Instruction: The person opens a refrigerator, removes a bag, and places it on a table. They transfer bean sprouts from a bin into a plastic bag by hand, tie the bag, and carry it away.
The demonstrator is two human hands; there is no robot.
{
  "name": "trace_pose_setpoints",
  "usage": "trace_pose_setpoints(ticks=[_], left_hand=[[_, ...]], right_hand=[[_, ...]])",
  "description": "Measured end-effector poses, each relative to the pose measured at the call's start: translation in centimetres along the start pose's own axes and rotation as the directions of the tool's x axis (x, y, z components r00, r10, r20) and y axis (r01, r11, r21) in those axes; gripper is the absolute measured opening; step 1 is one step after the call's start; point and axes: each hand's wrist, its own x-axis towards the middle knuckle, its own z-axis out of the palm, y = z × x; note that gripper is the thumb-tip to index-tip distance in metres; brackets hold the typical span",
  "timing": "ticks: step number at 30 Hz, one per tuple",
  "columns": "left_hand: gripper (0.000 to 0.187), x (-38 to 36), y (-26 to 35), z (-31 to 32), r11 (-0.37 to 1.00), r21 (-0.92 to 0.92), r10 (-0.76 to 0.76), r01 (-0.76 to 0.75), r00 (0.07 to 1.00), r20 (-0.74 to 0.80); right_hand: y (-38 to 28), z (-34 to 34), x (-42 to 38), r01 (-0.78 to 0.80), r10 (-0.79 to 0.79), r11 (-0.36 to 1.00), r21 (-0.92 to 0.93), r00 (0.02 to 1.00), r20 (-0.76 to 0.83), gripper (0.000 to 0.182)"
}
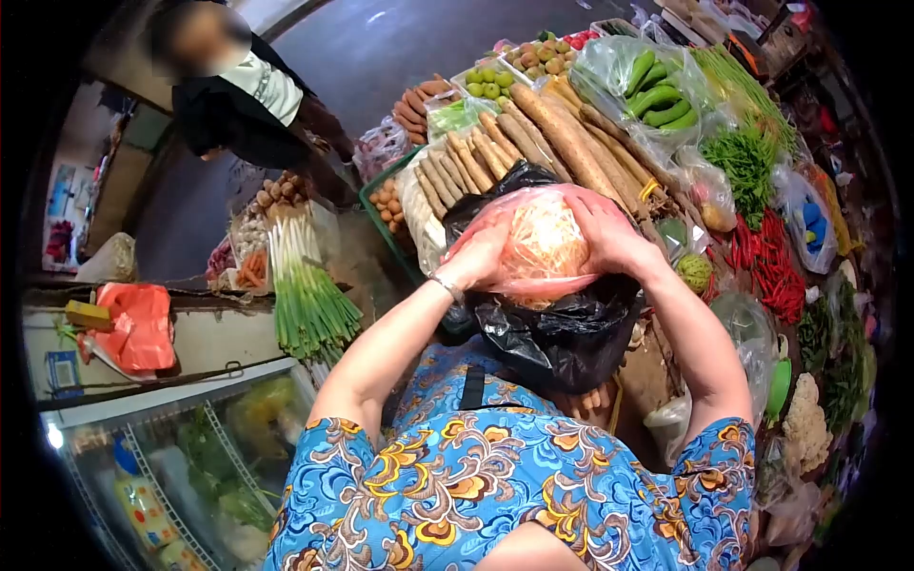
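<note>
A pink plastic bag (550, 285) holds a bunch of thin, pale orange shreds (545, 238), whose exact kind I cannot make out. My left hand (481, 253) is wrapped round its left side, the fingertips partly hidden by the plastic. On the opposite side, my right hand (609, 233) grips it with the fingers curved over the edge. Directly under and around the pink bag lies a crumpled black plastic bag (562, 338), its mouth spread open. Long brown roots (562, 143) lie just beyond my hands.
Spring onions (309, 295) stand at the left, above a glass-fronted cooler (181, 381). Eggs (388, 205) sit in a green crate. Red chillies (766, 266), green vegetables (662, 95) and a cauliflower (807, 419) crowd the right. A person (252, 105) stands beyond the stall.
</note>
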Motion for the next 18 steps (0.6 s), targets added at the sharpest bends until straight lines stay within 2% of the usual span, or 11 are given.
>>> trace_pose_setpoints(ticks=[1,3,5,7,8,11,13,14,15,17,18], left_hand=[[0.078,0.0,0.3,0.0,0.987,-0.138,-0.075,0.084,0.995,0.069],[0.046,-1.0,1.9,0.9,0.969,-0.192,-0.154,0.158,0.987,0.033],[0.033,-2.8,2.5,2.7,0.983,-0.179,-0.056,0.035,0.992,-0.117],[0.025,-4.2,1.6,6.0,0.98,-0.19,-0.081,0.068,0.995,-0.066],[0.019,-5.0,1.4,7.2,0.975,-0.198,-0.107,0.104,0.994,-0.004],[0.024,-7.5,5.5,4.4,0.999,-0.018,-0.035,0.033,0.997,-0.076],[0.017,-8.3,8.0,3.1,0.99,0.075,0.135,-0.117,0.94,-0.313],[0.011,-8.5,8.0,3.3,0.987,0.093,0.158,-0.133,0.918,-0.364],[0.011,-8.6,7.4,3.6,0.987,0.093,0.156,-0.131,0.918,-0.365],[0.012,-8.8,6.1,4.0,0.995,-0.104,-0.004,-0.008,0.993,-0.116],[0.015,-8.3,5.9,4.0,0.989,-0.145,-0.035,0.02,0.994,-0.101]], right_hand=[[0.5,0.6,-0.2,0.074,-0.075,0.997,-0.012,0.991,-0.112,0.099],[0.3,1.0,-1.4,0.097,-0.101,0.995,-0.034,0.986,-0.133,0.101],[0.2,1.9,-3.5,0.096,-0.113,0.991,-0.091,0.972,-0.205,0.098],[0.1,3.0,-5.4,0.009,-0.005,0.999,0.032,0.992,-0.129,0.089],[-0.4,3.3,-6.2,0.009,-0.007,1.0,0.011,0.986,-0.165,0.087],[-1.0,5.0,-8.6,0.076,-0.104,0.991,-0.111,0.957,-0.271,0.076],[-2.7,4.5,-9.2,0.126,-0.144,0.989,-0.078,0.937,-0.318,0.072],[-3.0,4.2,-9.5,0.139,-0.151,0.988,-0.064,0.943,-0.296,0.073],[-3.4,3.7,-9.4,0.14,-0.153,0.988,-0.063,0.943,-0.295,0.073],[-4.1,3.0,-9.2,0.123,-0.112,0.992,0.015,0.943,-0.312,0.079],[-3.2,3.7,-9.0,0.125,-0.128,0.992,-0.03,0.93,-0.345,0.086]])
